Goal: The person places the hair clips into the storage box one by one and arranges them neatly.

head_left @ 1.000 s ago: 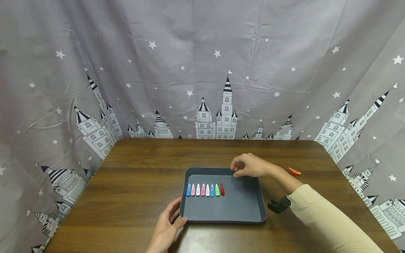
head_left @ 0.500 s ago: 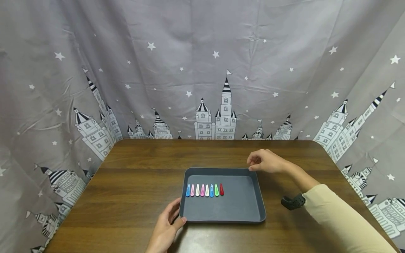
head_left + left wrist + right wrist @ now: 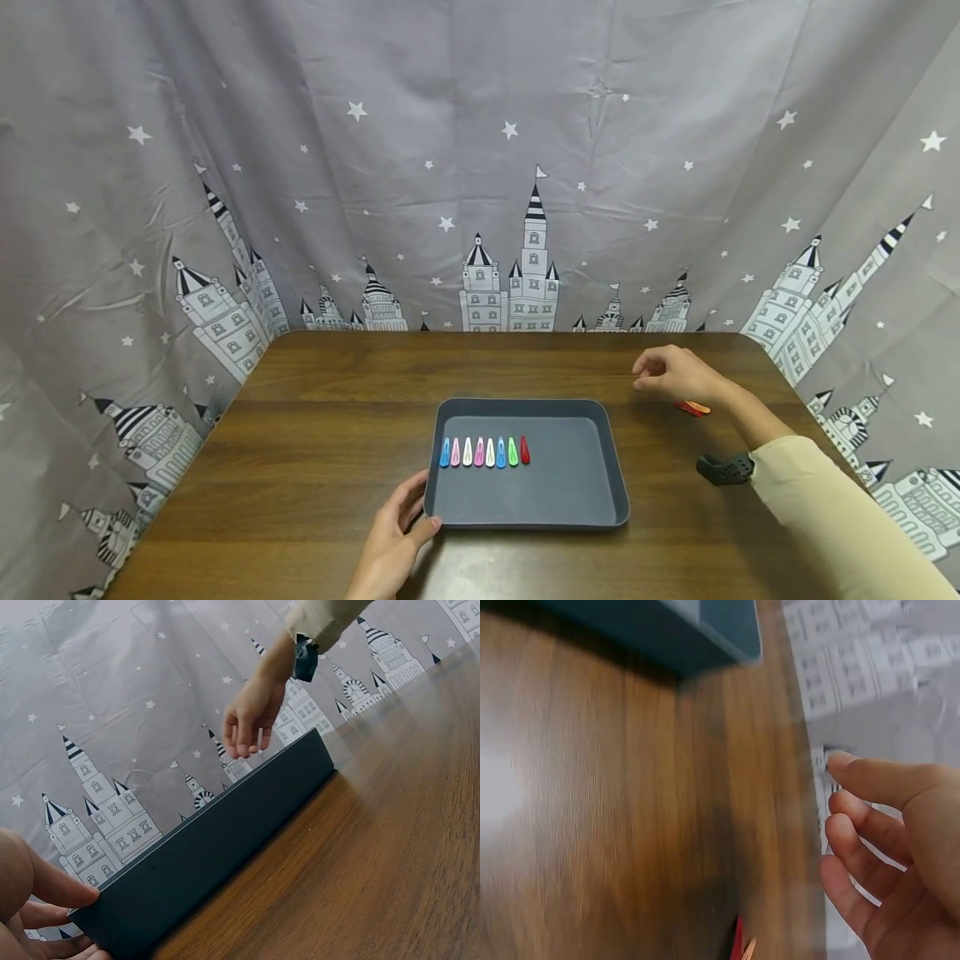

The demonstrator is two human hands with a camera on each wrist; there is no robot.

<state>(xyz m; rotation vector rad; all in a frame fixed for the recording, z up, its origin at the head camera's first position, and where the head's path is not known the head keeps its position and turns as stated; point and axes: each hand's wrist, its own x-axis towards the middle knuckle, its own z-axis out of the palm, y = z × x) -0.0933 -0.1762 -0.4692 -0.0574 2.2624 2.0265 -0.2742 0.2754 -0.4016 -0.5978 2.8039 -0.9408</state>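
Note:
A grey rectangular tray [image 3: 562,492] lies on the table, holding a row of several snap hair clips [image 3: 480,452] in blue, pink, white, green and red on its left side. My left hand [image 3: 396,533] grips the tray's front left corner, thumb at the rim and fingers along the outer side. Over the table beyond the tray's right side is my right hand [image 3: 678,375], its fingers loosely bent and nothing between them. Close by it, a red hair clip [image 3: 686,408] and an orange hair clip [image 3: 701,407] lie together, partly cropped in the right wrist view.
The wooden table [image 3: 322,433] reaches back to a grey curtain [image 3: 390,167] printed with castles and stars. A black strap device [image 3: 726,469] sits at the right wrist, by a pale sleeve [image 3: 832,508].
My right hand has moved right, from above the tray's back right part to near the loose red and orange clips. The left hand stays on the tray corner.

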